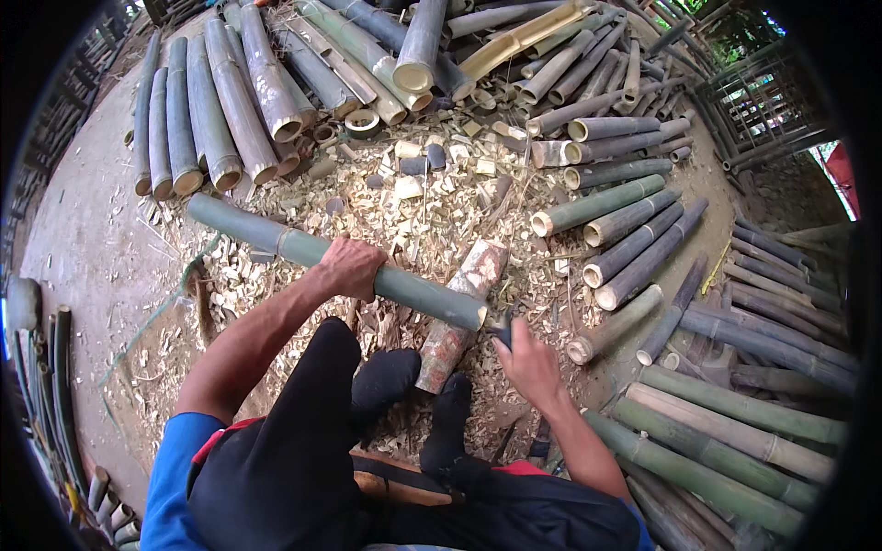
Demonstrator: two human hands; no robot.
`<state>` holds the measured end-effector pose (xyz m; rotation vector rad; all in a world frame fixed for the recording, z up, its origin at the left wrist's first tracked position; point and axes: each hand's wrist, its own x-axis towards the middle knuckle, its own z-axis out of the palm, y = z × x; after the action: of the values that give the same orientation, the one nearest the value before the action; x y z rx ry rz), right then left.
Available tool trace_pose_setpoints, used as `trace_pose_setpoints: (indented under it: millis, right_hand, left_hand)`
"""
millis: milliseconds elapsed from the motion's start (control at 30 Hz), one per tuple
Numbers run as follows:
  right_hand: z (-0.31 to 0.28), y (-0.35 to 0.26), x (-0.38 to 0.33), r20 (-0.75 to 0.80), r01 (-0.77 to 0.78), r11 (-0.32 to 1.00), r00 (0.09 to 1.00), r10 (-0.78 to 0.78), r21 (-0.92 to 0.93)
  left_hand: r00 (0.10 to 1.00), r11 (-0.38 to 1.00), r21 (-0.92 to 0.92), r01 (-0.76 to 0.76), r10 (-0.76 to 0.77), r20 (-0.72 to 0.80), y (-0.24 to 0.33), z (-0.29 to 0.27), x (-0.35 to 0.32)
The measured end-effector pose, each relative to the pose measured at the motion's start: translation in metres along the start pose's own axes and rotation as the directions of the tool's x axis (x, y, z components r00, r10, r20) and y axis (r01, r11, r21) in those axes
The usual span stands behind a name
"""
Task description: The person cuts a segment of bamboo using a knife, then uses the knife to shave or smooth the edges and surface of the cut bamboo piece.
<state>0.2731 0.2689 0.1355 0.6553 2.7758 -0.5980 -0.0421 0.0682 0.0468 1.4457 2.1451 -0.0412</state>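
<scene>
A green bamboo pole (303,246) slants across the middle, its far end up to the left and its pale cut end toward my right hand. My left hand (352,266) is closed around the pole near its middle, from above. Under the pole's right end lies a log block (447,354) with rough, pale bark. My right hand (531,360) is closed on a dark blade-like tool (502,331) beside the cut end. Most of that tool is hidden, and whether it touches the bamboo I cannot tell.
Wood chips (404,197) cover the ground around the block. Cut bamboo poles (211,115) lie in rows at the far left. More are stacked far ahead, and green poles (707,459) lie close on my right. My dark-clad feet (386,376) flank the block's near end.
</scene>
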Motion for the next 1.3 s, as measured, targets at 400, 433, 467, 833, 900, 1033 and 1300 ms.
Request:
trace_pose_setpoints:
  millis: [400, 433, 467, 833, 900, 1033, 1300]
  right_hand:
    - [0.001, -0.001, 0.011, 0.001, 0.008, 0.997, 1.0, -0.008, -0.08]
    - [0.001, 0.003, 0.005, 0.044, -0.014, 0.992, 0.999, 0.02, -0.129]
    - [-0.011, -0.012, 0.01, 0.021, 0.014, 0.995, 1.0, -0.012, -0.104]
    - [-0.008, 0.009, 0.007, 0.114, -0.133, 0.988, 0.983, 0.141, -0.074]
    - [-0.034, -0.028, 0.011, 0.103, -0.099, 0.995, 0.99, 0.099, -0.003]
    - [-0.048, -0.053, 0.003, -0.258, 0.256, 0.951, 0.944, -0.208, 0.171]
    - [-0.022, -0.003, 0.009, 0.114, -0.118, 0.992, 0.986, 0.121, -0.035]
  left_hand:
    - [0.874, 0.998, 0.035, -0.053, 0.064, -0.482, 0.002, 0.042, -0.012]
    - [0.868, 0.998, 0.053, -0.047, 0.067, -0.492, -0.001, 0.044, -0.012]
    - [0.867, 0.998, 0.048, -0.046, 0.064, -0.493, -0.006, 0.042, -0.013]
    - [0.867, 0.996, 0.041, -0.081, 0.091, -0.489, 0.0, 0.041, -0.007]
    - [0.854, 0.996, 0.029, -0.085, 0.088, -0.513, -0.006, 0.049, -0.016]
    - [0.768, 0.995, 0.1, -0.027, 0.085, -0.635, -0.001, 0.06, -0.023]
    - [0.892, 1.0, -0.007, -0.017, 0.012, -0.453, 0.02, 0.038, -0.025]
